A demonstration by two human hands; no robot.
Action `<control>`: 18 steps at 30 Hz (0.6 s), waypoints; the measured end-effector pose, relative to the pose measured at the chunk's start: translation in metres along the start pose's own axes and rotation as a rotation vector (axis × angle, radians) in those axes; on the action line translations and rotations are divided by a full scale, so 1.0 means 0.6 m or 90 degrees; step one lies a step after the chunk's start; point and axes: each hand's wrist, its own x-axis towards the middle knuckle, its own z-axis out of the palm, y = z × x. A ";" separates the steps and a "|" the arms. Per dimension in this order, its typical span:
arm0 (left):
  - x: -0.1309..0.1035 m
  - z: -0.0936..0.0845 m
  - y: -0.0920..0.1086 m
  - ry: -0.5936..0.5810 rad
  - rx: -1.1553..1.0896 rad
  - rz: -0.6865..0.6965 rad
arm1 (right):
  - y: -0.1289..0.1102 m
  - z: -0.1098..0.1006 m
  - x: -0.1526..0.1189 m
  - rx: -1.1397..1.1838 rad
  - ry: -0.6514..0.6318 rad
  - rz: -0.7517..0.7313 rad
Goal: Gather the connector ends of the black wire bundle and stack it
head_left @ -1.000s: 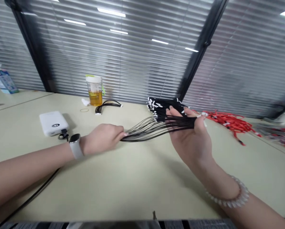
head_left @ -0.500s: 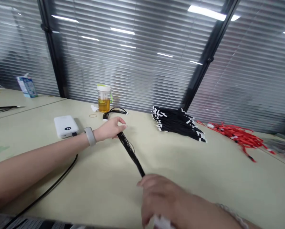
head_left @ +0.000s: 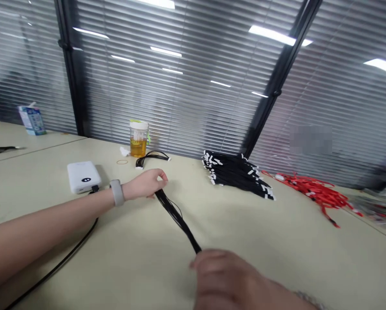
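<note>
A bundle of black wires (head_left: 179,219) stretches slantwise above the pale table between my two hands. My left hand (head_left: 145,184), with a grey band on its wrist, pinches the far end, fingers closed. Nearer to me, my right hand (head_left: 228,280) is wrapped round the lower end, and part of it falls outside the bottom of the view. One thin wire bows out from the bundle's right side. The ends of the bundle are hidden in my hands.
A white power bank (head_left: 83,177) with a black cable (head_left: 60,265) lies left. Behind my left hand are a drink bottle (head_left: 138,140) and a short wire harness (head_left: 152,156). A black cable pile (head_left: 239,174) and red cables (head_left: 312,189) lie right. A carton (head_left: 33,120) stands far left.
Both hands keep hold of the wire bundle. My right hand sits slightly lower in the view, and the white piece seen under it is out of sight. The whole view has shifted a little.
</note>
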 end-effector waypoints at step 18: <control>0.259 0.003 0.189 0.035 0.299 0.282 | 0.372 -0.215 -0.138 0.247 0.777 0.771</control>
